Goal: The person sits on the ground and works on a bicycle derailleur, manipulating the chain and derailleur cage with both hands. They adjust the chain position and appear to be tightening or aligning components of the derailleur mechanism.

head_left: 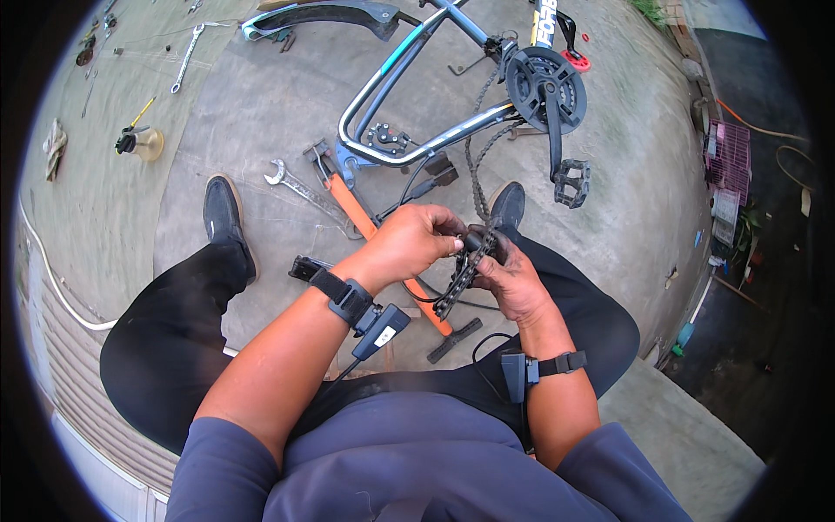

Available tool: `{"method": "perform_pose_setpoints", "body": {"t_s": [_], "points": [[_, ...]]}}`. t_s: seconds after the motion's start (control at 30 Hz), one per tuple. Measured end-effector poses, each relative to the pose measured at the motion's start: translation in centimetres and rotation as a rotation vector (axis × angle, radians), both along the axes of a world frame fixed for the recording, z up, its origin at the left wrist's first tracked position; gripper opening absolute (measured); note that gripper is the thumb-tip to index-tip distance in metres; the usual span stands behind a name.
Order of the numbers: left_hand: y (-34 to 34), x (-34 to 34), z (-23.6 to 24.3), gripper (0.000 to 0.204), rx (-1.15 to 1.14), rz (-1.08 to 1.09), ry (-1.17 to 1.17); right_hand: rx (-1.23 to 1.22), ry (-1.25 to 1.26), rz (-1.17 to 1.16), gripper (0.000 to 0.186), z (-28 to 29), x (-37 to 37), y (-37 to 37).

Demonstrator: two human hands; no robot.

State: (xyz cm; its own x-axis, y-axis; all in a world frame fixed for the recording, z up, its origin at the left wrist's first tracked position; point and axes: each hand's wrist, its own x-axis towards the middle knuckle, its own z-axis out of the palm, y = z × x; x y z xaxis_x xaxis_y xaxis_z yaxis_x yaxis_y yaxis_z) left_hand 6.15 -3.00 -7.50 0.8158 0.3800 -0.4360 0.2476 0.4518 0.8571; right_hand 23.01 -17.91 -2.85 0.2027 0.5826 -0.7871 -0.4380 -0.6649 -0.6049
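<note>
A dark, greasy bicycle chain [477, 187] hangs from the bicycle's crankset [546, 90] down into my hands. My right hand [515, 277] is closed around the gathered lower chain, thumb on top. From the left, my left hand [422, 237] reaches in, its thumb and fingers pinched at the chain next to a short black cylindrical part [474, 241]. Whether that part belongs to a derailleur I cannot tell. Both hands' fingertips are blackened and partly hide what they grip. Beyond them lies the blue-grey bicycle frame [422, 157] with a black pedal [571, 183].
An orange floor pump [354, 206] lies beneath my hands, beside a large wrench [304, 193]. Farther left are another wrench [186, 61], an oil can [146, 143] and a rag [54, 150]. A mudguard [326, 16] lies at the back; a pink wire cage [729, 157] stands right.
</note>
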Motion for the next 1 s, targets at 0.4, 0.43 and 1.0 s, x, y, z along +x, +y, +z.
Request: {"method": "perform_pose_setpoints", "body": {"t_s": [0.4,0.43,1.0], "points": [[-0.3,-0.5,-0.8,0.024,0.137,-0.21,0.083,0.004,0.019,-0.017,0.067,0.0,-0.1,0.1],[-0.3,-0.5,-0.7,0.024,0.115,-0.197,0.092,0.002,0.02,-0.015,0.066,0.2,-0.2,0.2],[-1.3,-0.5,-1.8,0.021,-0.081,-0.118,0.081,-0.017,0.016,0.035,0.077,-0.5,0.2,-0.2]]}}
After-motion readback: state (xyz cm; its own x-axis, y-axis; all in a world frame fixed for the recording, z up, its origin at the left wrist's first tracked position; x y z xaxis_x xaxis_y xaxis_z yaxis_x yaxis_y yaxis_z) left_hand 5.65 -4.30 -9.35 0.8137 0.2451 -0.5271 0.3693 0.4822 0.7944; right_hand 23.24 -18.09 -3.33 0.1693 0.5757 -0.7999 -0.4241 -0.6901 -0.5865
